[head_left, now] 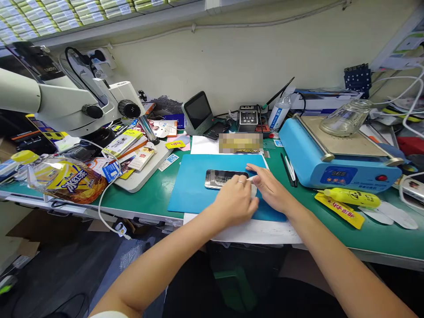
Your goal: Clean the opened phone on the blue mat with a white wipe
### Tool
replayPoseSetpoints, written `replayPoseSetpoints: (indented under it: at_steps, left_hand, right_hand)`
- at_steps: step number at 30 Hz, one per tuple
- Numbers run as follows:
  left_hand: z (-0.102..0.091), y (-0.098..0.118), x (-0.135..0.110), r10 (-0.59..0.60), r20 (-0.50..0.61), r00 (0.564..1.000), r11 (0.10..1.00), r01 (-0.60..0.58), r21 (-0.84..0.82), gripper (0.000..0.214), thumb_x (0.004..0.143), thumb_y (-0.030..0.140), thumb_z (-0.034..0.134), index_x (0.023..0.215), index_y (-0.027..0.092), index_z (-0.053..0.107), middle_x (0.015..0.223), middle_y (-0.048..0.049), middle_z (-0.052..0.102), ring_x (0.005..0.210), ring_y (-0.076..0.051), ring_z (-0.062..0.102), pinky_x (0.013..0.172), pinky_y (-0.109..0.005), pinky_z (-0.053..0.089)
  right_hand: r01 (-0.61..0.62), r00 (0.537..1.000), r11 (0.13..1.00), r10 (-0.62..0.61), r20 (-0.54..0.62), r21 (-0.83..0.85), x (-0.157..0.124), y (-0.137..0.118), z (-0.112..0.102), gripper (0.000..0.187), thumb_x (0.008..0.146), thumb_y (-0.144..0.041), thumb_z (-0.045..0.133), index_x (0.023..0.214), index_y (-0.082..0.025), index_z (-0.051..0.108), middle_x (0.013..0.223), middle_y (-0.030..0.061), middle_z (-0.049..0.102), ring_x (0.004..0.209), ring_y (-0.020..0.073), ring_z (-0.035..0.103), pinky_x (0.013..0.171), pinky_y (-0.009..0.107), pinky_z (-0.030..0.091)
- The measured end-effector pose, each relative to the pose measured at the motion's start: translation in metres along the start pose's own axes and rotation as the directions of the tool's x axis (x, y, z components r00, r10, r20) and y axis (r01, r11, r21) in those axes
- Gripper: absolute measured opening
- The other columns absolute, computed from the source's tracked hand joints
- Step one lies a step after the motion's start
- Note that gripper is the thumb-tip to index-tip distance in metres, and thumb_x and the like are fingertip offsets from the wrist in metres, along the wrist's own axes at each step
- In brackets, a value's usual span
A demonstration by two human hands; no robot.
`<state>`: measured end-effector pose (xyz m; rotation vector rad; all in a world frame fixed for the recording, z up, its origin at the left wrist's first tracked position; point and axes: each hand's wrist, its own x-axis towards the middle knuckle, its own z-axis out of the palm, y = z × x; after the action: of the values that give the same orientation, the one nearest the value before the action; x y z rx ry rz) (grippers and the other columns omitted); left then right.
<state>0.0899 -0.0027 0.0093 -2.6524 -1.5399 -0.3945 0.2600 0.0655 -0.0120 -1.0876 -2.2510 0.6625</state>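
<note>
A smartphone [219,178] lies flat on a blue work mat [192,185], its glossy screen facing up. My left hand [236,200] is curled closed at the phone's right end, pinching a small white piece whose kind I cannot make out. My right hand [270,187] rests just to the right of it, fingers stretched toward the phone's right edge and touching the same white piece [253,179].
A stereo microscope [66,101] stands at left with a bottle [62,180] lying before it. A blue heating machine [334,159] with a glass jar [346,117] sits at right. A yellow tube [353,197], tweezers [289,170] and a small screen [198,112] are around.
</note>
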Motion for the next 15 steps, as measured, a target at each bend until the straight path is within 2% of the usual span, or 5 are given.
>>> replayPoseSetpoints:
  at_steps: [3, 7, 10, 12, 15]
  left_hand:
    - [0.001, 0.002, -0.003, 0.014, 0.002, 1.0, 0.999, -0.014, 0.029, 0.036, 0.102, 0.033, 0.037, 0.114, 0.007, 0.059, 0.109, -0.0168, 0.062, 0.107, -0.031, 0.054, 0.094, -0.043, 0.045]
    - [-0.008, -0.03, -0.03, -0.103, 0.012, 0.995, 0.992, 0.102, 0.074, 0.031, 0.102, 0.028, 0.037, 0.117, 0.009, 0.057, 0.114, -0.0164, 0.06, 0.111, -0.031, 0.053, 0.097, -0.044, 0.044]
    - [-0.012, -0.043, -0.035, -0.152, 0.012, 0.988, 0.986, 0.151, 0.076, 0.03, 0.101, 0.025, 0.037, 0.119, 0.01, 0.056, 0.115, -0.0156, 0.06, 0.115, -0.031, 0.051, 0.099, -0.045, 0.044]
    - [-0.01, -0.035, -0.026, -0.157, 0.012, 0.988, 0.987, 0.156, 0.044, 0.029, 0.1, 0.026, 0.038, 0.116, 0.011, 0.057, 0.114, -0.0152, 0.06, 0.113, -0.031, 0.052, 0.097, -0.045, 0.045]
    - [-0.003, -0.009, -0.01, -0.096, 0.012, 0.995, 0.995, 0.096, -0.012, 0.028, 0.098, 0.03, 0.043, 0.112, 0.011, 0.058, 0.111, -0.0155, 0.06, 0.109, -0.03, 0.054, 0.096, -0.043, 0.046]
  right_hand:
    - [-0.01, 1.0, 1.0, 0.01, 0.005, 0.01, 0.0, 0.0, 0.0, 0.079, 0.092, -0.076, 0.019, 0.145, -0.024, 0.048, 0.14, 0.0139, 0.059, 0.134, 0.032, 0.05, 0.113, 0.052, 0.04]
    - [-0.044, 0.998, 0.999, 0.044, 0.036, -0.013, 0.0, -0.005, -0.002, 0.079, 0.092, -0.076, 0.019, 0.145, -0.024, 0.049, 0.143, 0.0133, 0.057, 0.137, 0.033, 0.047, 0.114, 0.053, 0.039]
    - [-0.054, 0.997, 0.998, 0.055, 0.055, -0.024, 0.0, -0.008, -0.002, 0.08, 0.092, -0.076, 0.019, 0.145, -0.024, 0.049, 0.143, 0.0132, 0.057, 0.137, 0.033, 0.047, 0.114, 0.053, 0.039]
    - [-0.041, 0.998, 0.999, 0.042, 0.053, -0.019, 0.0, -0.007, -0.002, 0.081, 0.092, -0.076, 0.018, 0.145, -0.024, 0.049, 0.143, 0.0137, 0.057, 0.136, 0.0326, 0.047, 0.114, 0.053, 0.038]
    - [-0.021, 0.999, 1.0, 0.021, 0.034, -0.003, -0.001, -0.005, -0.002, 0.082, 0.091, -0.077, 0.017, 0.144, -0.024, 0.05, 0.142, 0.014, 0.058, 0.136, 0.0326, 0.048, 0.114, 0.053, 0.038]
